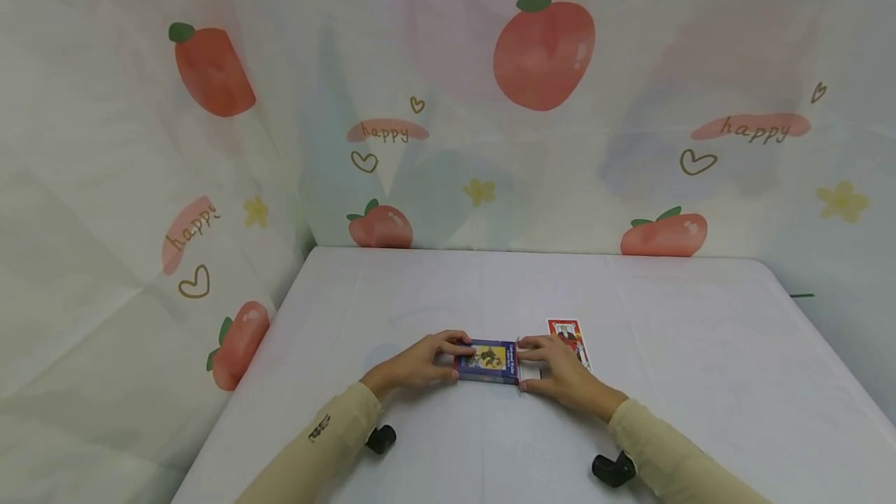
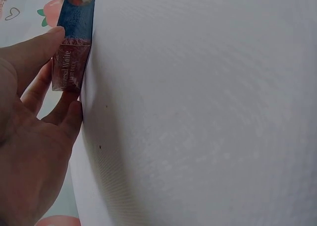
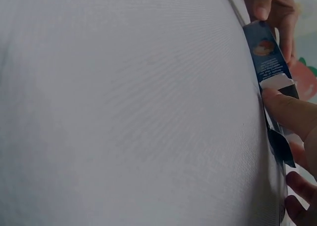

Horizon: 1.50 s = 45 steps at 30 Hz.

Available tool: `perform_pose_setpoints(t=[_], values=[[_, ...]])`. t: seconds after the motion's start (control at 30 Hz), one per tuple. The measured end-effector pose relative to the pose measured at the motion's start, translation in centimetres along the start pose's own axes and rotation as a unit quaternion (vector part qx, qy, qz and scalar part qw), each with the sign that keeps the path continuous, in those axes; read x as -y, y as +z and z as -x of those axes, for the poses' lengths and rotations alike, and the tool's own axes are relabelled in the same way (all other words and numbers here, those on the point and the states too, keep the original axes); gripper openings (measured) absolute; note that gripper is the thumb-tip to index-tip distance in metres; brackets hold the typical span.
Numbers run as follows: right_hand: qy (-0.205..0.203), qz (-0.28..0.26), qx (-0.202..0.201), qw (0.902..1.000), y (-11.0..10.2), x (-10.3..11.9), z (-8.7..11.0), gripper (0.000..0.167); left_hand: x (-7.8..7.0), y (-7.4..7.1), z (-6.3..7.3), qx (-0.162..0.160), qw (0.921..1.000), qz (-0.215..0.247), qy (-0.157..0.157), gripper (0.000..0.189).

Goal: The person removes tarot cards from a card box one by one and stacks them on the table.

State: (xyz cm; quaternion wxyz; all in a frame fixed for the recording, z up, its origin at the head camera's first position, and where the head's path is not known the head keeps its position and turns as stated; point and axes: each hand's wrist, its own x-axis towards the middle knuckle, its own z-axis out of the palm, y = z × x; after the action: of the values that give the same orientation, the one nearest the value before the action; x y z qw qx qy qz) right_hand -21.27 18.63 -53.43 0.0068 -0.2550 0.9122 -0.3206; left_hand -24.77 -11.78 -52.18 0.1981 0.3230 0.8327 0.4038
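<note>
A blue tarot card box (image 1: 488, 360) lies flat on the white table, a yellow picture on its upper face. My left hand (image 1: 423, 362) grips its left end, thumb on the near side and fingers across the far side. In the left wrist view, that closed end carries the lettering of a tarot deck (image 2: 69, 67). At the opposite end, my right hand (image 1: 560, 372) pinches the opened box between thumb and fingers. A small white flap (image 3: 277, 81) sticks out by the thumb, and a larger dark flap (image 3: 281, 147) hangs out below it. The box's inside is hidden.
A red-bordered card (image 1: 564, 328) lies on the table just behind my right hand, partly covered by it. White cloth covers the table (image 1: 483, 286). A fruit-patterned curtain (image 1: 455, 99) rises along the back and left edges. Black wrist devices (image 1: 613, 470) sit under both forearms.
</note>
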Motion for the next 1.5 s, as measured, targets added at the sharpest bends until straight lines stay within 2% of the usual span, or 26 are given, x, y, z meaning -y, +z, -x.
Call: perform_pose_setpoints(t=[0.53, 1.0, 1.5], values=[[-0.011, 0.024, 0.008, 0.9996, -0.23, 0.08, -0.30, 0.048, 0.27, -0.10, -0.04, 0.002, 1.0000, 0.008, 0.005, 0.051], [-0.011, 0.006, 0.017, 0.9998, -0.48, 0.45, -0.27, 0.043, 0.20, 0.08, 0.00, -0.002, 0.9998, 0.017, -0.010, 0.050], [-0.032, -0.007, 0.010, 0.9994, -1.03, 0.24, 0.01, 0.041, 0.23, 0.16, -0.03, -0.003, 0.9999, 0.012, -0.005, 0.050]])
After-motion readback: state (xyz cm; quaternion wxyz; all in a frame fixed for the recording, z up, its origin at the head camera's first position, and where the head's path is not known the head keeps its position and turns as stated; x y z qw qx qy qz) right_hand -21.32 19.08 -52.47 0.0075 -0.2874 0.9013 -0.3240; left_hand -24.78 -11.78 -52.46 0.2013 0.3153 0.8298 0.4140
